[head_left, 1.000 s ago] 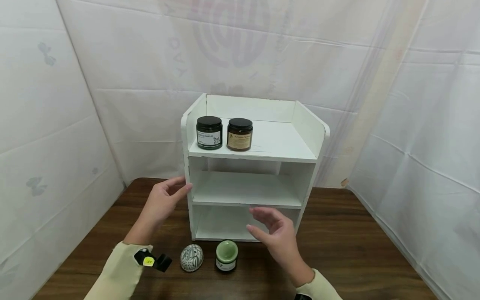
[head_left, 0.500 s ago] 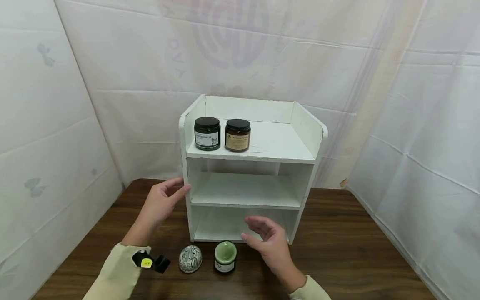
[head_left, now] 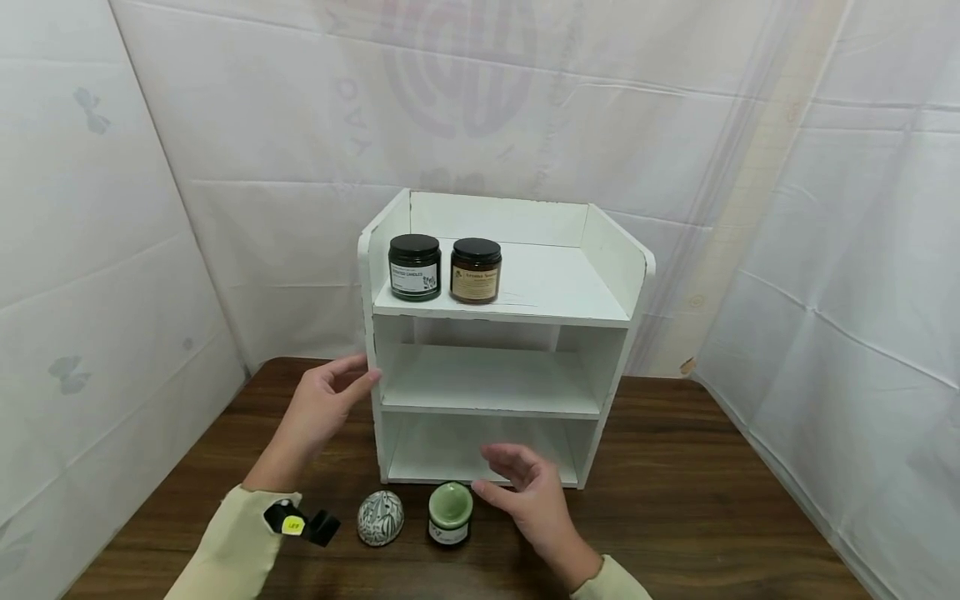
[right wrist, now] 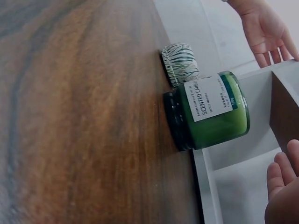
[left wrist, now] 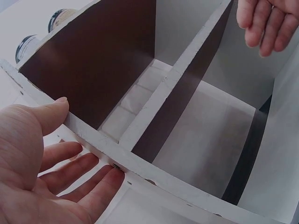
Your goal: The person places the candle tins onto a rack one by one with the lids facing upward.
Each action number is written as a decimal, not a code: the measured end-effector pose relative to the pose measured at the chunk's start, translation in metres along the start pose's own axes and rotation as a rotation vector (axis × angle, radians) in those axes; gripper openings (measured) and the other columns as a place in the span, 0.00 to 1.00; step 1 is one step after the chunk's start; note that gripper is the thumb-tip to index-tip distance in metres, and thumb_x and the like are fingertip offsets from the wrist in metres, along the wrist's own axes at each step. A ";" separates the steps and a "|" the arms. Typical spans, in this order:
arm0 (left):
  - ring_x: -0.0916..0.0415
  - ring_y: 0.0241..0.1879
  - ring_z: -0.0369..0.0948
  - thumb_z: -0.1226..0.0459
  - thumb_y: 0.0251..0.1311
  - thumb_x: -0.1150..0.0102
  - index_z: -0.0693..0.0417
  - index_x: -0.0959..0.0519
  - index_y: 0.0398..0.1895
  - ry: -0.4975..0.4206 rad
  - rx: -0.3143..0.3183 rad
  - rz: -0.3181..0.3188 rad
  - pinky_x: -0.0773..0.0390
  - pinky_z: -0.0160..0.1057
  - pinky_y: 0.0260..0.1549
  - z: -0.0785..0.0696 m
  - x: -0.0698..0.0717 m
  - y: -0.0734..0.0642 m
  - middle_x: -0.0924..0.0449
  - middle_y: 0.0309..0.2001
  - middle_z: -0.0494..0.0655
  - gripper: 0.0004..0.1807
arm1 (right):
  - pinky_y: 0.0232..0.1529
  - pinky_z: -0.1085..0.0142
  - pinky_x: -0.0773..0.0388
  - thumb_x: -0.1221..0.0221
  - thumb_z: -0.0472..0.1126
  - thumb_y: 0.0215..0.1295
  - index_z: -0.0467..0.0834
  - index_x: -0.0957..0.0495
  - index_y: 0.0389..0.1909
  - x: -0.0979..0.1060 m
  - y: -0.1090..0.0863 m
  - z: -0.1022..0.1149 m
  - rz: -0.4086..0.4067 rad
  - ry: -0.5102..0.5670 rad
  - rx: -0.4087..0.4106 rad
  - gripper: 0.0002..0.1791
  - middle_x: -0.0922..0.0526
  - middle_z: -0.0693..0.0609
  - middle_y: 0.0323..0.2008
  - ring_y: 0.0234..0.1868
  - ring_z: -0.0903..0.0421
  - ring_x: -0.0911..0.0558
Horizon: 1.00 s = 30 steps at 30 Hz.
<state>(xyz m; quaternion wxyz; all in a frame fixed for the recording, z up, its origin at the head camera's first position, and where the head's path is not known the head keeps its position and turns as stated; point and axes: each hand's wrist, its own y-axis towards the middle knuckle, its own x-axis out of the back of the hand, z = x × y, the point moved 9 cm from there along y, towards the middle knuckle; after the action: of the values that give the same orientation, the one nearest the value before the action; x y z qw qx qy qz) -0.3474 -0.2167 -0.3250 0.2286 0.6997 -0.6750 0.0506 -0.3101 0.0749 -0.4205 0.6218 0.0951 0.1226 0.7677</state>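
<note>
A white three-tier shelf (head_left: pixel 495 410) stands on the table. My left hand (head_left: pixel 324 407) grips its left side panel, thumb at the front edge and fingers along the outer face in the left wrist view. My right hand (head_left: pixel 531 504) hovers with fingers apart in front of the lowest tier, holding nothing. Just left of it a green candle jar (right wrist: pixel 217 109) stands upside down on its black lid. Beside that sits a small round container with a leaf pattern (head_left: pixel 380 518). The top tier carries a dark green candle jar (head_left: pixel 415 271) and an amber one (head_left: pixel 476 273), both black-lidded.
The dark wooden table (head_left: pixel 697 475) extends on both sides of the shelf. White cloth (head_left: pixel 262 233) hangs behind and at both sides. A black band with a yellow tag (head_left: pixel 294 523) is on the left sleeve.
My right hand has moved down and left, closer to the upside-down green candle jar. The left hand stays on the side panel. The whole head view has shifted slightly.
</note>
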 end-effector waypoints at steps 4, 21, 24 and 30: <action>0.27 0.65 0.51 0.43 0.70 0.41 0.56 0.29 0.73 0.006 0.001 -0.002 0.25 0.50 0.60 0.000 0.000 0.000 0.24 0.67 0.57 0.36 | 0.63 0.62 0.22 0.25 0.31 0.55 0.33 0.21 0.55 -0.003 -0.001 -0.006 0.019 0.005 -0.021 0.26 0.19 0.32 0.58 0.57 0.56 0.16; 0.28 0.66 0.51 0.43 0.70 0.41 0.56 0.29 0.73 -0.007 0.010 0.003 0.27 0.53 0.62 0.001 0.000 0.002 0.25 0.69 0.56 0.37 | 0.66 0.59 0.25 0.24 0.36 0.56 0.29 0.27 0.62 -0.019 -0.007 -0.029 0.136 -0.015 -0.110 0.35 0.25 0.31 0.64 0.68 0.34 0.27; 0.28 0.66 0.51 0.43 0.70 0.41 0.55 0.29 0.73 -0.013 0.005 0.007 0.27 0.53 0.62 0.000 -0.001 0.002 0.25 0.69 0.56 0.36 | 0.67 0.57 0.26 0.24 0.37 0.55 0.29 0.28 0.64 -0.022 -0.007 -0.029 0.158 -0.027 -0.116 0.37 0.25 0.32 0.66 0.68 0.35 0.27; 0.28 0.66 0.51 0.43 0.70 0.41 0.55 0.29 0.73 0.002 -0.003 0.011 0.26 0.48 0.61 -0.001 0.000 0.001 0.25 0.69 0.55 0.36 | 0.69 0.54 0.28 0.22 0.36 0.52 0.29 0.30 0.66 -0.031 -0.009 -0.031 0.217 -0.051 -0.128 0.41 0.26 0.32 0.67 0.69 0.37 0.27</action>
<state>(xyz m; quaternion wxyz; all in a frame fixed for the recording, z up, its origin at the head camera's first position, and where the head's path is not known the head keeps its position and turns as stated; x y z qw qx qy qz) -0.3482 -0.2161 -0.3239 0.2300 0.6955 -0.6788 0.0517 -0.3051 0.0443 -0.4529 0.5429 0.0873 0.0465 0.8340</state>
